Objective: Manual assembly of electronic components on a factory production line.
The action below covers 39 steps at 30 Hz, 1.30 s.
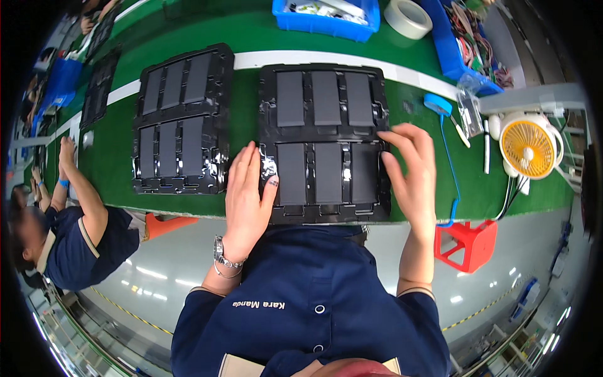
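Note:
A glossy black plastic tray (323, 133) lies before me at the bench's near edge, filled with two rows of flat dark grey rectangular pieces (328, 173). My left hand (246, 198) rests along the tray's left side, fingers straight and together, thumb apart near its lower left corner. At the right side, my right hand (411, 166) is open, with thumb and fingers apart and fingertips at the tray's rim. Neither hand has a piece lifted. To the left lies a similar black tray (169, 116) with the same kind of dark pieces.
The green bench (245, 94) also bears a blue bin (326, 25), a tape roll (408, 19), a blue bin of wires (458, 56), a blue coiled cord (438, 103) and a yellow-white fan (527, 147). A red stool (466, 245) stands below. A co-worker (81, 232) sits left.

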### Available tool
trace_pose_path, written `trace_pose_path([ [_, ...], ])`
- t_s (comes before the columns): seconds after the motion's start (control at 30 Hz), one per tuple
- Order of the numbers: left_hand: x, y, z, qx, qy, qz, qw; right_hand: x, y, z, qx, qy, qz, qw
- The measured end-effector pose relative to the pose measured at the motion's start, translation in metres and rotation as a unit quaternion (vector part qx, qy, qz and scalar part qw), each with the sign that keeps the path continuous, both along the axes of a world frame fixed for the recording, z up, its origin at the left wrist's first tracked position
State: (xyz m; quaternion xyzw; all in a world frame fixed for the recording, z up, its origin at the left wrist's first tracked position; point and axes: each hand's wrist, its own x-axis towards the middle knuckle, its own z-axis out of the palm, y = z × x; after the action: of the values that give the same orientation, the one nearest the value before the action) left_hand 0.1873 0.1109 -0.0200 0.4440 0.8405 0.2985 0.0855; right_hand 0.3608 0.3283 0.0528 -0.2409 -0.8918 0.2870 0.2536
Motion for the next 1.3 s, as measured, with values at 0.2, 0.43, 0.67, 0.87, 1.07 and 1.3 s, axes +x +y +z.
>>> trace_pose_path([
  [0.2, -0.002, 0.000, 0.007, 0.018, -0.011, 0.003, 1.000, -0.013, -0.025, 0.060, -0.265, 0.395, 0.499, 0.725],
  [0.43, 0.000, -0.001, 0.022, 0.053, -0.043, 0.008, 0.998, -0.026, -0.064, 0.085, -0.404, 0.380, 0.526, 0.645],
  [0.67, 0.010, -0.010, 0.037, 0.183, -0.511, 0.059, 0.838, -0.039, -0.077, 0.082, -0.389, 0.439, 0.531, 0.612],
  [0.87, -0.016, -0.012, 0.060, 0.313, -0.523, 0.091, 0.787, -0.035, -0.063, 0.076, -0.329, 0.474, 0.439, 0.689],
  [1.07, -0.099, -0.082, 0.068, 0.327, -0.427, 0.137, 0.831, -0.006, -0.024, 0.020, -0.310, 0.295, 0.177, 0.886],
  [1.3, -0.183, -0.138, 0.053, 0.256, -0.392, 0.160, 0.869, -0.010, -0.028, -0.040, 0.082, -0.097, -0.059, 0.990],
])
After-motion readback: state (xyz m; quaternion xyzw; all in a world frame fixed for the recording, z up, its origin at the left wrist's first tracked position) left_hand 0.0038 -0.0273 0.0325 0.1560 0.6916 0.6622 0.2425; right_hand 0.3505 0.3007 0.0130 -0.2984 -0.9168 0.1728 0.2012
